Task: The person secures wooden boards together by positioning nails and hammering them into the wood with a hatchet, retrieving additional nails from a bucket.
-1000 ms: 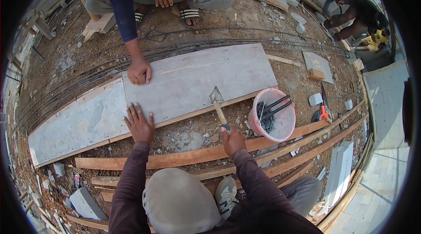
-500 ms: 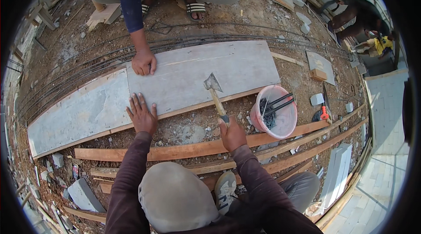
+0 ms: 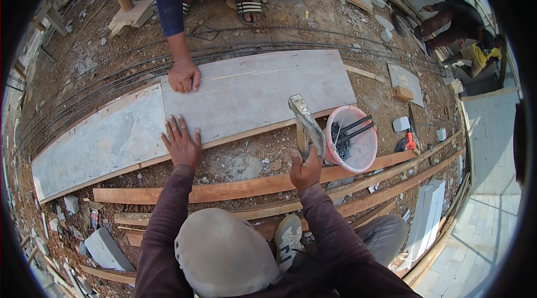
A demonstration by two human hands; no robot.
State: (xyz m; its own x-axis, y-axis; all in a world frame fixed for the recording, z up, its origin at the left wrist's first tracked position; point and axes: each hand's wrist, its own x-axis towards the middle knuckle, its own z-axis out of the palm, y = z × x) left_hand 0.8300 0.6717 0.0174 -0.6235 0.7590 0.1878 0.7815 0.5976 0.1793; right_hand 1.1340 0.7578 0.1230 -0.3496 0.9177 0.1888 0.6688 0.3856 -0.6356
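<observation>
My left hand point(image 3: 183, 144) lies flat with fingers spread near the seam of two grey boards, the longer board point(image 3: 251, 85) and the tapering board point(image 3: 100, 136). A wooden strip runs along their near edge. My right hand point(image 3: 306, 170) grips a wooden-handled hatchet point(image 3: 302, 109), its metal head raised in front of the bucket's left side. The pink bucket point(image 3: 366, 146) holds nails point(image 3: 342, 150) and two black bars or handles. Across from me, a co-worker's hand point(image 3: 183, 77) presses on the longer board near the seam.
Several wooden planks point(image 3: 235, 190) lie between me and the boards. Thin steel rods point(image 3: 112, 66) run behind them. To the right are an orange-handled tool point(image 3: 410, 141), a small wood block point(image 3: 402, 93) and pale blocks point(image 3: 428, 214). Another person point(image 3: 453, 21) bends at far right.
My right hand has risen slightly rightward, tipping the hatchet head up and back from over the board toward the bucket. My left hand and the co-worker's hand stay on the boards.
</observation>
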